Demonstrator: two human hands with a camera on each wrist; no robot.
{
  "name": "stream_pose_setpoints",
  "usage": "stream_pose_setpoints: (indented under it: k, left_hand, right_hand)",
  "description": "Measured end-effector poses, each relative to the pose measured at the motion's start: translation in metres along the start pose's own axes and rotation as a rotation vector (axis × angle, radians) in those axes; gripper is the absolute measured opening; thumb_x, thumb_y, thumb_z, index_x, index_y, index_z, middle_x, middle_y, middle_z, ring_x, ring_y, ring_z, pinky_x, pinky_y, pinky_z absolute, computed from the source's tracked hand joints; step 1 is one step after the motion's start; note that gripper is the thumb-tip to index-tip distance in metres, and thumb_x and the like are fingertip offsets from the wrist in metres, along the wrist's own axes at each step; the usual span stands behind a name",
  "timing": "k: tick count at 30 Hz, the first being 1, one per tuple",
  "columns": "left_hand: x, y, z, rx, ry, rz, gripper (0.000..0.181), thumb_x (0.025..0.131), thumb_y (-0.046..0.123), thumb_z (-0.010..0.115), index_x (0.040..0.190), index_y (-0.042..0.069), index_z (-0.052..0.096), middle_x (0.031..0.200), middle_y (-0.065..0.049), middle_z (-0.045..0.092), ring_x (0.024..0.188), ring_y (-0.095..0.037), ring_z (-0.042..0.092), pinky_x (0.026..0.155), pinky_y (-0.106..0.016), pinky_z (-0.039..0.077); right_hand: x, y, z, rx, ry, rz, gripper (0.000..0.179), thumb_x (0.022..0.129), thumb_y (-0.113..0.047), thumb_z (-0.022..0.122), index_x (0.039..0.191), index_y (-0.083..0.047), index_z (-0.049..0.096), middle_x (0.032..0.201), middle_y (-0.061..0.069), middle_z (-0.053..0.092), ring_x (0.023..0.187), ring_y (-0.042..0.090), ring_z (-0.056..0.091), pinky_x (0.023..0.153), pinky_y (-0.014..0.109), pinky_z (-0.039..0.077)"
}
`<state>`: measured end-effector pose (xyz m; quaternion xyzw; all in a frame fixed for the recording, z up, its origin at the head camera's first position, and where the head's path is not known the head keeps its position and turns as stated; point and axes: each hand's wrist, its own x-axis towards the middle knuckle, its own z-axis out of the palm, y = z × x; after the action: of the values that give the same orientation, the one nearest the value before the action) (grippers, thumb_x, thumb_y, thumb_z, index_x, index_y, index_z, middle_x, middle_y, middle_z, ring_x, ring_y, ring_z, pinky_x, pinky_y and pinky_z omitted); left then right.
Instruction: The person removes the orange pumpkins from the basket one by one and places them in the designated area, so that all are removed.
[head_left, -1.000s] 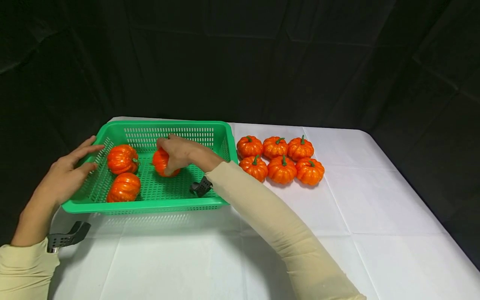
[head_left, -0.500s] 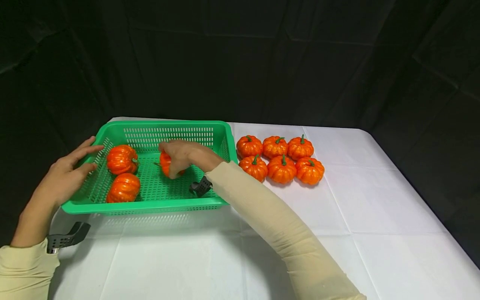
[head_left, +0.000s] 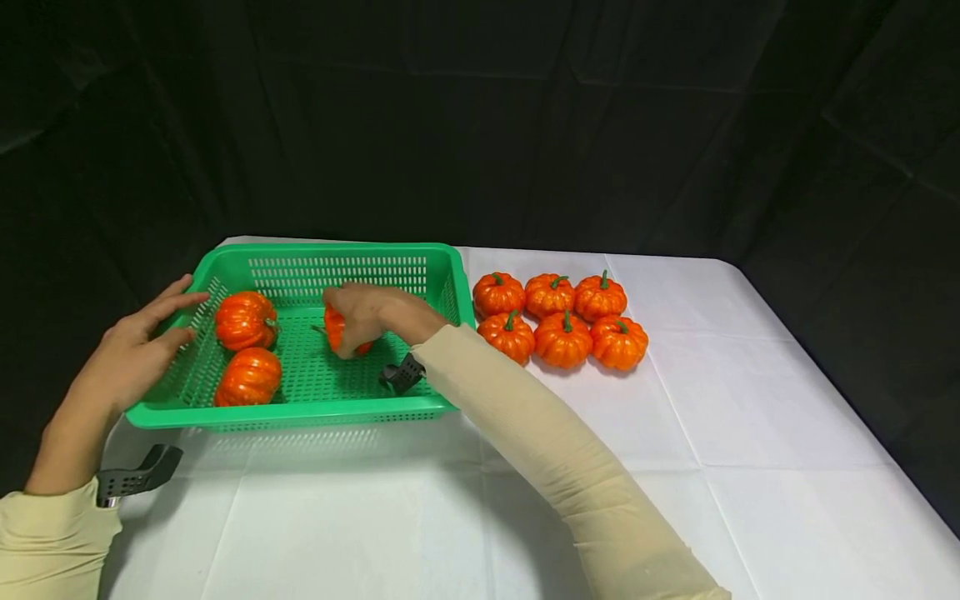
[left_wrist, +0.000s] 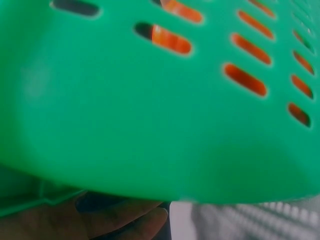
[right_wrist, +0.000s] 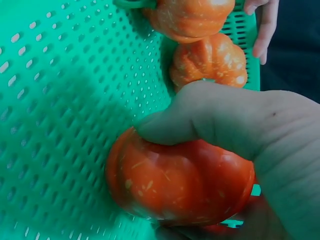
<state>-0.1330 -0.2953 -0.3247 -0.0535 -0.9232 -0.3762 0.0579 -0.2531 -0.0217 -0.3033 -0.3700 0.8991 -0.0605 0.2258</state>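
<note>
A green slotted plastic basket [head_left: 300,410] stands on the left part of the table. My right hand [head_left: 367,312] reaches into it and grips a small orange pumpkin [right_wrist: 175,182], the thumb [right_wrist: 170,122] lying across its side. That pumpkin's stem points left in the head view. Two more pumpkins sit at the basket's left end, one behind [head_left: 245,321] and one in front [head_left: 249,377]. My left hand [head_left: 135,354] is at the basket's left rim, thumb and fingers extended towards it. Basket wall covers most of the left wrist view, with some fingers [left_wrist: 125,220] below.
Right of the basket, several orange pumpkins with green stems stand in two rows, among them a front one [head_left: 564,340] and a back one [head_left: 602,295]. A white cloth [head_left: 750,400] covers the table. Black fabric [head_left: 480,125] hangs behind.
My right hand has shifted the gripped pumpkin slightly right inside the basket, and its stem has come into view on the left. The left hand has stayed at the rim.
</note>
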Motion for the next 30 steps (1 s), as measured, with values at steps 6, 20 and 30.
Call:
stream_pose_setpoints:
  k: [6, 20, 30]
  left_hand:
    - [-0.001, -0.001, -0.002, 0.010, 0.005, 0.005, 0.050, 0.110, 0.015, 0.041, 0.157, -0.002, 0.040, 0.173, -0.011, 0.010, 0.151, -0.055, 0.006, 0.110, -0.081, 0.003]
    - [0.001, -0.001, -0.007, 0.019, 0.003, 0.011, 0.050, 0.110, 0.016, 0.040, 0.157, -0.002, 0.039, 0.173, -0.012, 0.011, 0.151, -0.056, 0.008, 0.109, -0.082, 0.010]
    - [0.001, -0.001, -0.002, -0.003, -0.007, 0.011, 0.050, 0.110, 0.014, 0.041, 0.157, -0.002, 0.039, 0.172, -0.013, 0.011, 0.151, -0.056, 0.009, 0.110, -0.081, 0.008]
  right_hand:
    - [0.000, 0.001, -0.001, 0.064, 0.055, -0.012, 0.057, 0.087, -0.019, 0.076, 0.135, -0.010, 0.048, 0.110, 0.002, 0.060, 0.092, 0.017, 0.057, 0.072, 0.027, 0.050]
    - [-0.004, -0.001, -0.007, 0.241, 0.155, 0.005, 0.062, 0.084, -0.030, 0.086, 0.127, -0.010, 0.046, 0.108, 0.003, 0.062, 0.091, 0.017, 0.060, 0.072, 0.026, 0.053]
    - [-0.020, -0.005, -0.008, 0.395, 0.340, -0.044, 0.063, 0.082, -0.032, 0.089, 0.127, -0.012, 0.049, 0.106, 0.001, 0.063, 0.089, 0.015, 0.063, 0.071, 0.025, 0.054]
